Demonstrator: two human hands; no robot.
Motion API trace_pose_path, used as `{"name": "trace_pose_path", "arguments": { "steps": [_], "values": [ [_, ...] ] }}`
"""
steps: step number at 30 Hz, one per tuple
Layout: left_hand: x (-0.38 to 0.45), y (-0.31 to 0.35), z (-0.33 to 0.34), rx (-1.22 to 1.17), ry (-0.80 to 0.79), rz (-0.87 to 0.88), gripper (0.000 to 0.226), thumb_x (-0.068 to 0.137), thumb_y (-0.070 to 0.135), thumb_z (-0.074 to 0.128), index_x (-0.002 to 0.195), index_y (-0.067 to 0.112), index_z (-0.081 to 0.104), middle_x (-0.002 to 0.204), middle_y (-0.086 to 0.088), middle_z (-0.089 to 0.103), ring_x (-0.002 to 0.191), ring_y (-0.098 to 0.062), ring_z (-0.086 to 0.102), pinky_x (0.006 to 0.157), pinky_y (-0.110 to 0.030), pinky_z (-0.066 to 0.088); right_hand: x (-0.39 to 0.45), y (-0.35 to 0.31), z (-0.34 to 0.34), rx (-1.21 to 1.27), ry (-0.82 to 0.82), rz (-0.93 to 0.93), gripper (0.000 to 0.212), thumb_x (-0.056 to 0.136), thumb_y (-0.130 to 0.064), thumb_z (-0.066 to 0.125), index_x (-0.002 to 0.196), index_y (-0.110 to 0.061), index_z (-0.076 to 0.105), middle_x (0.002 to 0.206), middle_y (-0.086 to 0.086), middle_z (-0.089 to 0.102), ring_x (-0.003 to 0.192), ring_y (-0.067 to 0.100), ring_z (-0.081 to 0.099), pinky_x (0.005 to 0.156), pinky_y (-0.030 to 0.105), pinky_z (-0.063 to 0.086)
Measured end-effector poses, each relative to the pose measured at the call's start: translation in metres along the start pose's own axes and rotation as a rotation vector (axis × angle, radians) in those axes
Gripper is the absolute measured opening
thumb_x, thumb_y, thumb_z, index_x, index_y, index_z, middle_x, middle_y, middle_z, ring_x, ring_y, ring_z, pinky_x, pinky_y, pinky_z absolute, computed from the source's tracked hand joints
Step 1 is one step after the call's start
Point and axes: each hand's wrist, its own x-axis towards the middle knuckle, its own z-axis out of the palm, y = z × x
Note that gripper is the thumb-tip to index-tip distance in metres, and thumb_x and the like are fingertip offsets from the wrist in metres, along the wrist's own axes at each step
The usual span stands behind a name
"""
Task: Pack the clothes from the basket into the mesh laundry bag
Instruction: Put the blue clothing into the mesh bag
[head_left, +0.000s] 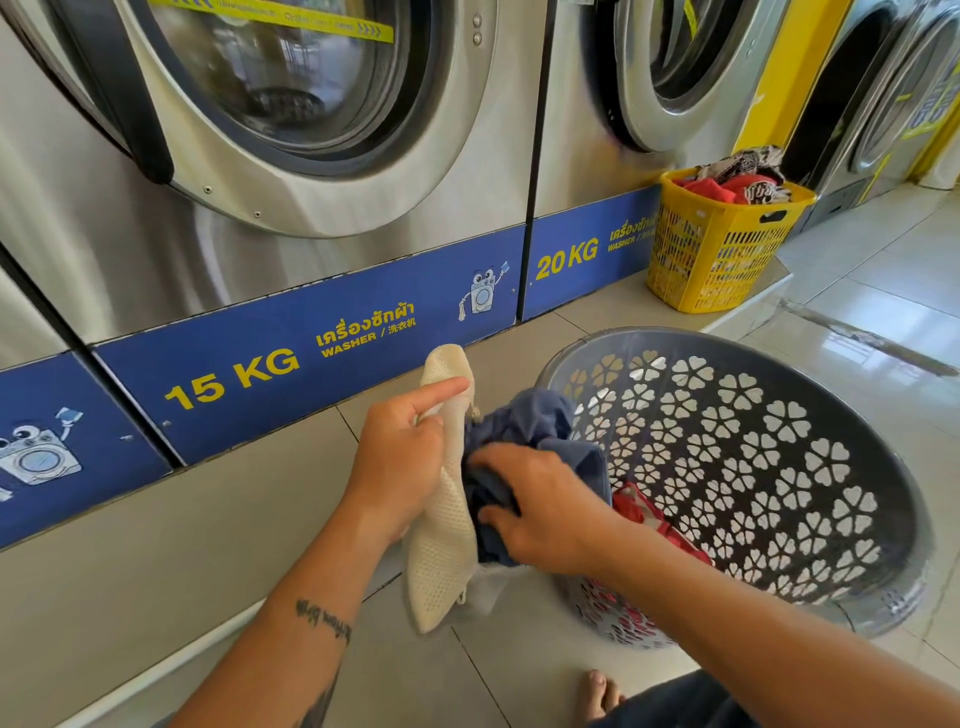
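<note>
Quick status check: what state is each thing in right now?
Mesh laundry bag: held up by left hand, mouth open.
Blue garment: gripped by right hand, partly in the bag.
Grey basket: tipped toward the person, red clothing left inside.
Yellow basket: upright, full.
15 KG washer door: shut.

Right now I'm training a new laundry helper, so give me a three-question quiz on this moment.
1. True or false: the left hand grips the cream mesh bag.
2. The right hand pushes in a garment of which colour: A red, B blue, C white?
3. What capacity is printed below the washer nearest the grey basket?

Key: 1 true. 2 B. 3 15 KG.
</note>
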Motion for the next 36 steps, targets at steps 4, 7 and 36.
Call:
{"name": "trace_pose_path", "arguments": {
  "steps": [4,7,36],
  "values": [
    [-0.001,0.001,-0.009,-0.068,0.067,-0.023,0.055,0.089,-0.003,0.041,0.113,0.036,0.071,0.112,0.018,0.062,0.087,0.022,0.054,0.07,-0.001,0.04,0.001,0.0,0.016,-0.382,-0.336,-0.072,0.032,0.082,-0.017,0.059,0.115,-0.015,0.059,0.114,0.006,0.061,0.105,0.031,0.059,0.084,0.045,0.054],
    [0.0,-0.002,-0.012,-0.115,0.066,-0.03,0.055,0.089,-0.002,0.042,0.11,0.039,0.072,0.125,0.011,0.062,0.103,0.011,0.055,0.081,-0.012,0.042,-0.001,-0.004,0.007,-0.459,-0.249,-0.138,0.046,0.083,-0.024,0.062,0.128,-0.019,0.053,0.124,0.004,0.057,0.114,0.028,0.053,0.089,0.043,0.05],
    [-0.007,0.003,-0.003,-0.117,0.006,-0.05,0.054,0.09,-0.003,0.041,0.108,0.037,0.073,0.102,0.022,0.066,0.086,0.012,0.06,0.072,-0.006,0.047,0.003,0.005,0.012,-0.347,-0.124,-0.086,0.024,0.083,-0.031,0.057,0.099,-0.015,0.052,0.102,0.006,0.063,0.096,0.03,0.054,0.083,0.04,0.045]
  ]
}}
